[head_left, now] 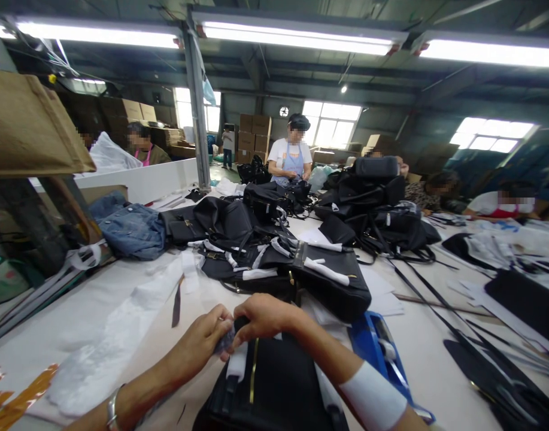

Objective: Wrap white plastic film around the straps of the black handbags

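Observation:
A black bag (283,383) with a gold zipper (253,371) lies on the table right in front of me. A white wrapping (237,362) covers part of its strap. My left hand (211,332) is closed at the bag's upper left corner, around a small crumpled piece that looks like clear plastic (224,340). Right beside it, my right hand (263,317) bends over the top of the bag, its fingers pinched on the black strap (240,323). The fingertips of both hands nearly meet, and their exact grip is partly hidden.
More black bags (332,275) with white-wrapped straps are heaped ahead. A blue tape dispenser (377,347) stands to the right. Denim cloth (130,227) and white sheeting (117,329) lie left. A person in an apron (293,158) works across the table.

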`<state>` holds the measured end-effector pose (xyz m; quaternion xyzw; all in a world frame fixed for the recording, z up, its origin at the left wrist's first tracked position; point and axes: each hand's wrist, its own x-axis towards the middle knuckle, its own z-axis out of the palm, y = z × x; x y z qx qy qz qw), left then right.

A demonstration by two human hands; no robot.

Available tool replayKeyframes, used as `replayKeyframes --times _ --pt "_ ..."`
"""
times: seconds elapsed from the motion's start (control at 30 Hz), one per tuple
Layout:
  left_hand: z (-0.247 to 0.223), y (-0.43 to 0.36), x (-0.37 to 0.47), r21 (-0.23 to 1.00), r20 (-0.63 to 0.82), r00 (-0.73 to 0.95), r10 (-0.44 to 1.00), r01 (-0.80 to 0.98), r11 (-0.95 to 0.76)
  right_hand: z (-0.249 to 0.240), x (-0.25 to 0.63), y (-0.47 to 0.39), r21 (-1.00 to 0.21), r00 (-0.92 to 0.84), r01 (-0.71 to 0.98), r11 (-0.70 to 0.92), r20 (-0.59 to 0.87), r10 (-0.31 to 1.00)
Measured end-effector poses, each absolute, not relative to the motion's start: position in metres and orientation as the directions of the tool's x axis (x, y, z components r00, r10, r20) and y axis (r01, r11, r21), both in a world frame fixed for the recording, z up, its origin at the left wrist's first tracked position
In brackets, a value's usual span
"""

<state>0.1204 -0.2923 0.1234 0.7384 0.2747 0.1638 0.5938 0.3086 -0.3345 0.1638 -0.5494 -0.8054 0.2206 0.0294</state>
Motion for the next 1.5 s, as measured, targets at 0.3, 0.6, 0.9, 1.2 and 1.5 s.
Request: replayKeyframes --times 0.3,0.6,0.9,1.2,1.5 --pt "0.125 -0.278 0.106 0.919 -0.116 0.719 0.685 0.34 -0.202 0.164 0.343 -0.342 -0.675 -0.358 0.728 0.121 -0.224 0.906" --pt "0.134 -0.266 0.119 0.875 -0.049 0.738 0.673 0.357 -0.328 0.167 0.351 -0.339 -0.686 -0.313 0.711 0.154 -0.113 0.943" --pt "0.131 -0.277 0.134 0.94 -0.043 0.733 0.678 0.26 -0.221 0.167 0.323 -0.348 -0.457 -0.323 0.839 0.293 0.013 0.946" --pt "0.131 -0.267 0.103 0.982 -0.174 0.835 0.522 0.105 0.158 0.165 0.323 -0.346 -0.545 -0.282 0.777 0.317 0.149 0.948" --pt "0.131 -0.261 0.092 0.784 -0.387 0.922 0.022 0.317 0.534 0.173 0.316 -0.342 -0.589 -0.411 0.698 0.407 0.135 0.902"
